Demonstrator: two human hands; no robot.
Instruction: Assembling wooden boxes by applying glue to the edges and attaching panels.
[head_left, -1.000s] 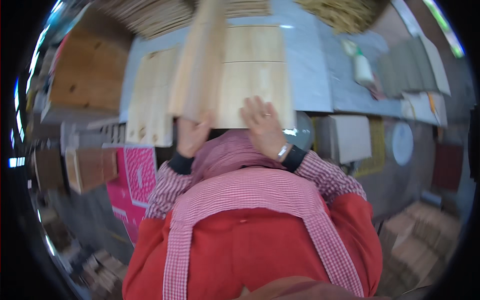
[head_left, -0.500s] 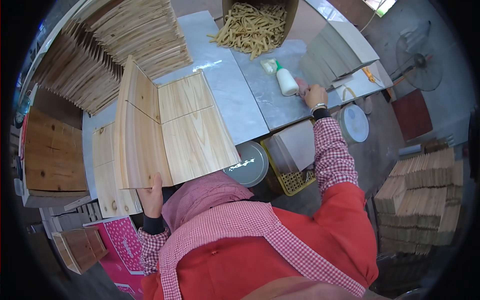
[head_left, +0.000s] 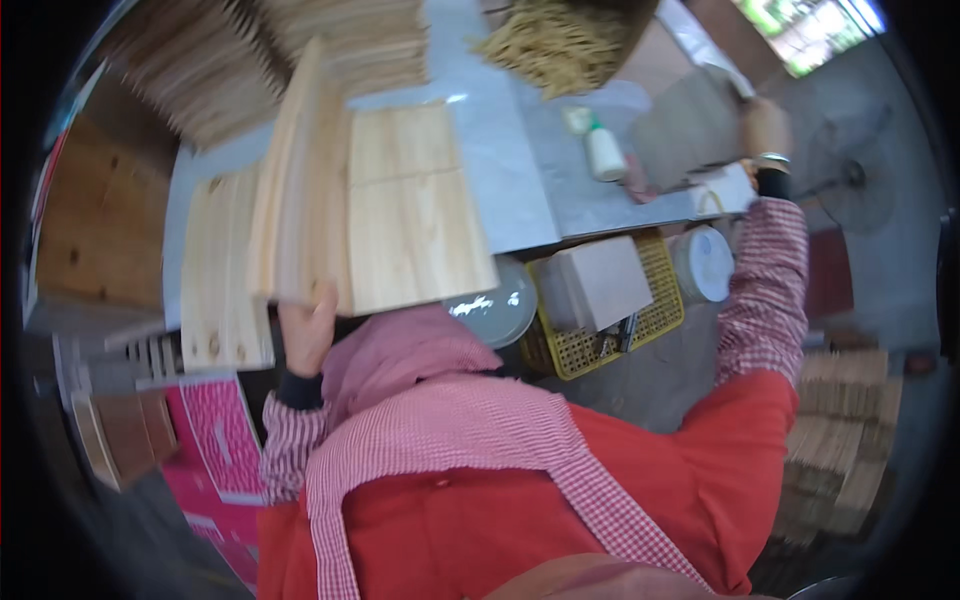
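Note:
My left hand [head_left: 308, 328] grips the near end of an upright wooden board [head_left: 290, 215], thumb against its face and fingers mostly hidden under it. Joined or set against this board at an angle, a pale grooved wooden panel [head_left: 415, 225] lies to its right. Over at the table's right end, my right hand [head_left: 767, 130] is beside the far right edge of a stack of grey sheets [head_left: 690, 125]. Motion blurs its fingers, so whether they hold a sheet does not show. A white bottle with a green tip [head_left: 604, 152] stands left of the stack, with a pinkish cloth [head_left: 638, 180] beside it.
Stacked wooden boards [head_left: 350, 45] fill the back left. A box of pale strips [head_left: 555, 45] sits at the back. Below the table edge are a yellow crate [head_left: 655, 290] with pale sheets, a round-lidded bucket [head_left: 703, 265] and a grey-green basin [head_left: 500, 305].
My right hand has left the cloth by the bottle and moved right, to the grey sheets' far edge. My left hand still holds the board. The whole view has shifted.

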